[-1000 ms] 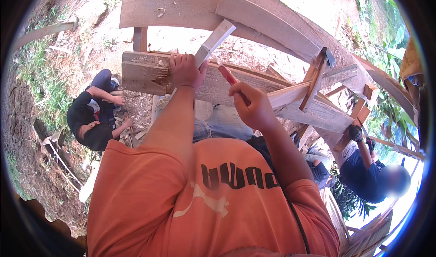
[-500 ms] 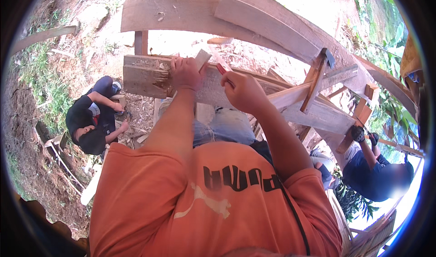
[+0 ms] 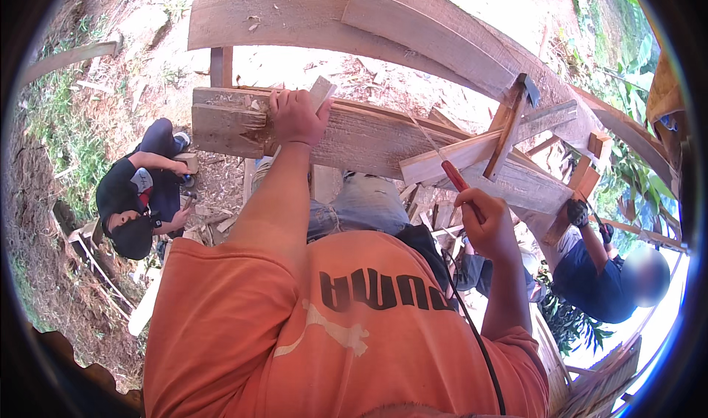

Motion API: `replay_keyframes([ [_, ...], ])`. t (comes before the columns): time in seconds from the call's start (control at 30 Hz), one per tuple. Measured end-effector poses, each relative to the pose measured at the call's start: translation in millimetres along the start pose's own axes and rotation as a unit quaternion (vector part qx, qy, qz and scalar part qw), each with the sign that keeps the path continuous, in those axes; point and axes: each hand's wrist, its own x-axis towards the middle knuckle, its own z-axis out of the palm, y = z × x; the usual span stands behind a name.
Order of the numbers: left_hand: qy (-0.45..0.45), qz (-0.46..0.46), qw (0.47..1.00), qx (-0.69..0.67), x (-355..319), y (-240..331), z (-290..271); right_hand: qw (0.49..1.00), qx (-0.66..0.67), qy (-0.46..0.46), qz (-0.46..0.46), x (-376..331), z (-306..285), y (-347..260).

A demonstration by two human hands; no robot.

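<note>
My left hand [image 3: 299,119] is closed around a pale wooden strip [image 3: 322,90], pressing it against a thick, weathered plank [image 3: 354,137] in front of me. The strip's end sticks up past my fingers, and the rest is mostly hidden by the hand. My right hand [image 3: 484,222] grips the red handle [image 3: 456,178] of a tool with a long, thin metal blade [image 3: 426,134]. That blade points up and to the left, apart from the strip, above the plank. Whether it is toothed is too fine to tell.
A hammer [image 3: 509,130] with a dark head leans on boards at the right. Long planks [image 3: 273,16] run across the far side. One co-worker [image 3: 133,197] crouches at left; another, wearing dark gloves [image 3: 577,213], works at right. Wood scraps [image 3: 214,219] litter the ground.
My right hand has drawn back toward me and to the right, taking the red-handled tool away from the strip. My left hand still holds the strip in nearly the same place.
</note>
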Motion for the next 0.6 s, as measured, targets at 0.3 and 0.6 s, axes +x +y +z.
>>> replay_keyframes([
  [0.3, 0.025, 0.008, 1.0, -0.011, 0, 2, -7, 0.991, -0.057, 0.107, -0.059, 53, 33, 15],
  [0.6, 0.146, 0.09, 0.98, -0.102, -16, -6, -8, 0.992, -0.038, 0.076, -0.09, 9, 5, 11],
])
